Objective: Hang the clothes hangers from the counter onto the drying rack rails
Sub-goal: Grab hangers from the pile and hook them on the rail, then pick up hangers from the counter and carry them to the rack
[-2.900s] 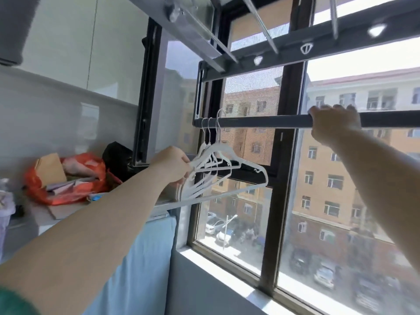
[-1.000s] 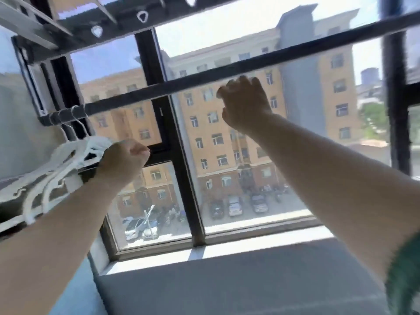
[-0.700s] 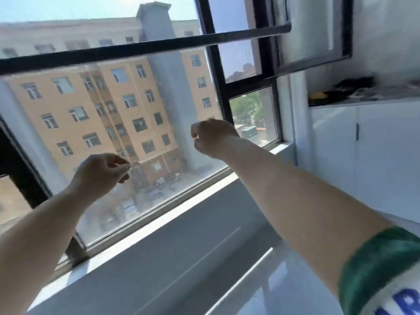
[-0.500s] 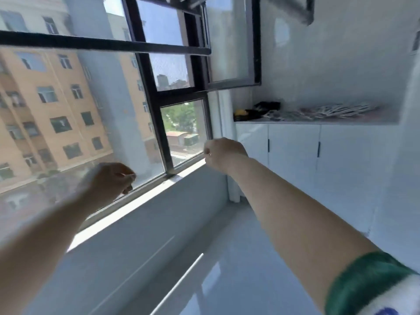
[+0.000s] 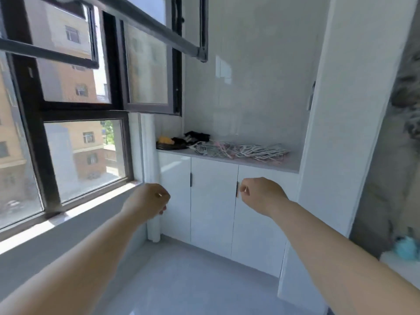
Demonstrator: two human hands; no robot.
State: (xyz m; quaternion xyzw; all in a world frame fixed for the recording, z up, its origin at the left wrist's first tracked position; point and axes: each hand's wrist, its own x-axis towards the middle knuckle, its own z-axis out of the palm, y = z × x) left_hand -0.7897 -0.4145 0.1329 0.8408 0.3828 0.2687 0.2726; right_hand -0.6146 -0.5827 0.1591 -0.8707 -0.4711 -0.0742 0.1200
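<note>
A loose heap of white and pink clothes hangers (image 5: 241,150) lies on the white counter (image 5: 291,165) against the far wall. A dark drying rack rail (image 5: 145,21) runs overhead from the upper left to its end bracket near the wall. My left hand (image 5: 148,202) and my right hand (image 5: 261,193) both float in front of the cabinet, below the counter, fingers curled and holding nothing. Neither hand touches the hangers or the rail.
White cabinet doors (image 5: 213,205) stand under the counter. Dark items and something yellow (image 5: 164,140) sit at the counter's left end. The window with black frames (image 5: 79,110) fills the left side, above a grey sill (image 5: 68,221). A tall white panel (image 5: 350,110) rises on the right.
My left hand let go of the hangers hung on the rail and my right hand released the rail. Both hands dropped, and the view swung right to the counter with the hanger heap.
</note>
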